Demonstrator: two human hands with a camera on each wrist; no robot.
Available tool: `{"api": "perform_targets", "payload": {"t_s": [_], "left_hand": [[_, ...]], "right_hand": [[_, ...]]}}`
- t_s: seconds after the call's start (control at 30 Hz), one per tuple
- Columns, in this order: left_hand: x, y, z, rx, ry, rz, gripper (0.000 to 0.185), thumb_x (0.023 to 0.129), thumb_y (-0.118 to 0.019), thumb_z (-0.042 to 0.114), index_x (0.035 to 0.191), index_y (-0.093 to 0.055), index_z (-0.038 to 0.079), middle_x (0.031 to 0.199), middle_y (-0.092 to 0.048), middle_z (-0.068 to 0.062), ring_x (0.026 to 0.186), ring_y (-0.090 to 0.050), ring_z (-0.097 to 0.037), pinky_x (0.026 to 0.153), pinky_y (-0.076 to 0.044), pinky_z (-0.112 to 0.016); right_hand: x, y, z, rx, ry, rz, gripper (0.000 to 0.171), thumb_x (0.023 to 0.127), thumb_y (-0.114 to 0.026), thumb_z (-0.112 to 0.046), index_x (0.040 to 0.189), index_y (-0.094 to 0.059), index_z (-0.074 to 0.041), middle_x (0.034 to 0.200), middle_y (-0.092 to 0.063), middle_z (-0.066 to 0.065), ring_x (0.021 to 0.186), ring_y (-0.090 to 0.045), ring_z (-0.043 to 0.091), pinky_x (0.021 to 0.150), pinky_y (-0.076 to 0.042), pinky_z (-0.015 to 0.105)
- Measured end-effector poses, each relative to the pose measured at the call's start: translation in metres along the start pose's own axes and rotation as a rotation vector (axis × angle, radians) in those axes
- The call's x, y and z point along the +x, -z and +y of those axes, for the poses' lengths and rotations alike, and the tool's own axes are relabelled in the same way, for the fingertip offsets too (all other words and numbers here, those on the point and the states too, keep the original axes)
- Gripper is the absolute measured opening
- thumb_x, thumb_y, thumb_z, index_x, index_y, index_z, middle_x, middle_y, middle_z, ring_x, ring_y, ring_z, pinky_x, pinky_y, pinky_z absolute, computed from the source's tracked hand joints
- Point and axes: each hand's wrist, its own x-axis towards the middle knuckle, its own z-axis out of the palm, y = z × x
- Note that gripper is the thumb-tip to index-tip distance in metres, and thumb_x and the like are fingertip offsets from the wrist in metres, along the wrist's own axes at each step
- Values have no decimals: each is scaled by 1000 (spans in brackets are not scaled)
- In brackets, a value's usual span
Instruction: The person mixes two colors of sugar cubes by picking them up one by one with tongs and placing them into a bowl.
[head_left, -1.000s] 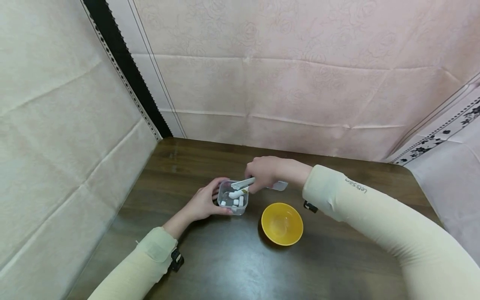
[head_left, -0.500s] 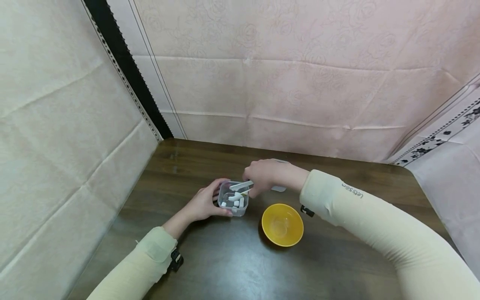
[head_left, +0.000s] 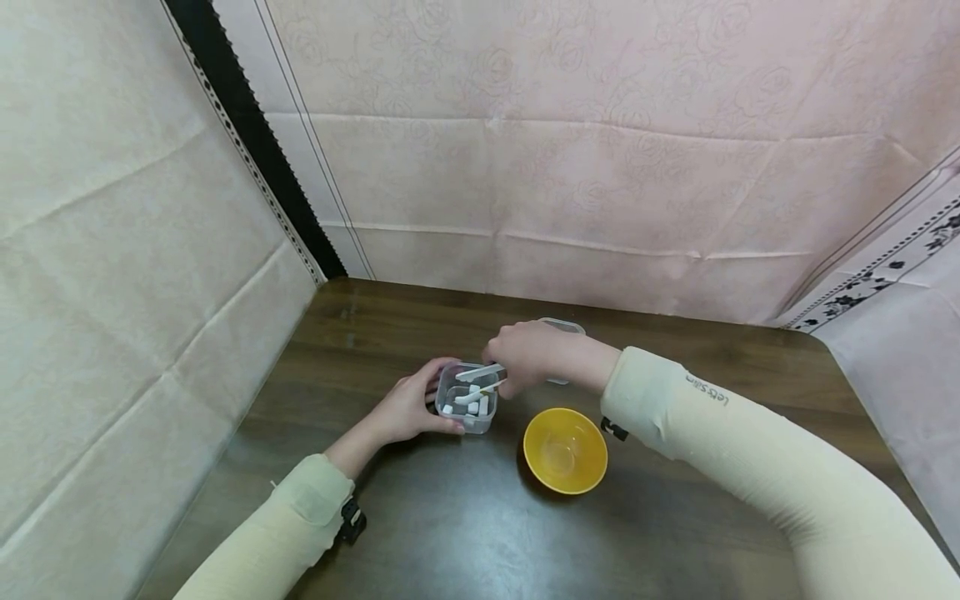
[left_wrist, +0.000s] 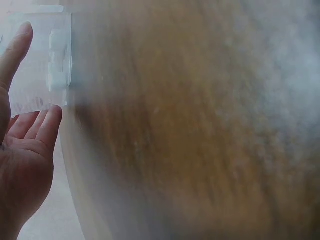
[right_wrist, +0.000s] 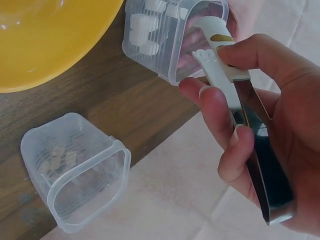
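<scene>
My left hand (head_left: 408,404) grips a clear plastic container (head_left: 478,425) from its left side, thumb near and fingers beyond. Several small white pieces (head_left: 472,407) lie inside it. In my right hand (head_left: 525,354) is a pair of tongs (right_wrist: 262,165) with a bent metal body and white scalloped tips, pinched between thumb and fingers. The two tips stand apart over the container's opening, just above the pieces. In the left wrist view, the container wall (left_wrist: 35,90) sits between my thumb and fingers, with white pieces showing through.
A yellow bowl (head_left: 566,454) stands right of the container, nearer to me. Another clear container (right_wrist: 75,170), with small brownish bits visible in it, stands behind my right hand. The wooden table (head_left: 420,533) ends at a pale cloth backdrop (head_left: 570,183).
My right hand has shifted slightly left and toward me, bringing the tongs' tips further over the container. More of the other container shows behind the hand. My left hand has stayed in place.
</scene>
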Motion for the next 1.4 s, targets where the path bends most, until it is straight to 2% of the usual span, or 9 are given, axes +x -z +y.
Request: {"api": "perform_targets", "payload": {"t_s": [0.5,0.83,1.13,1.4], "left_hand": [[-1,0,-1,-6,7,5,97,78,-99,20,158,-42,20,155,-54,-12,144,-55,-31,112,-51,-44],[0,-1,-2,9,7,5,98,77,-99,22,157,-42,20,154,-55,-11,143,-56,-30,111,-51,-44],[0,-1,-3,9,-19,7,97,77,-99,20,157,-42,19,153,-56,-10,143,-56,-28,111,-51,-41],[1,-1,-3,0,-19,2,97,78,-99,20,157,-42,18,154,-55,-10,143,-56,-27,110,-52,-41]], "right_hand": [[0,-3,-8,-43,11,31,36,90,-86,-28,119,-77,-7,99,-76,4,82,-65,19,77,-59,34],[-2,-3,-10,-35,11,22,37,88,-87,-22,120,-77,-7,100,-76,4,82,-64,19,78,-59,33],[-3,-4,-10,-35,51,47,32,90,-84,-24,115,-78,-6,96,-76,4,79,-65,19,75,-58,34],[0,-7,-9,-29,45,51,32,91,-85,-26,116,-78,-7,96,-76,4,77,-63,18,75,-58,33]]}}
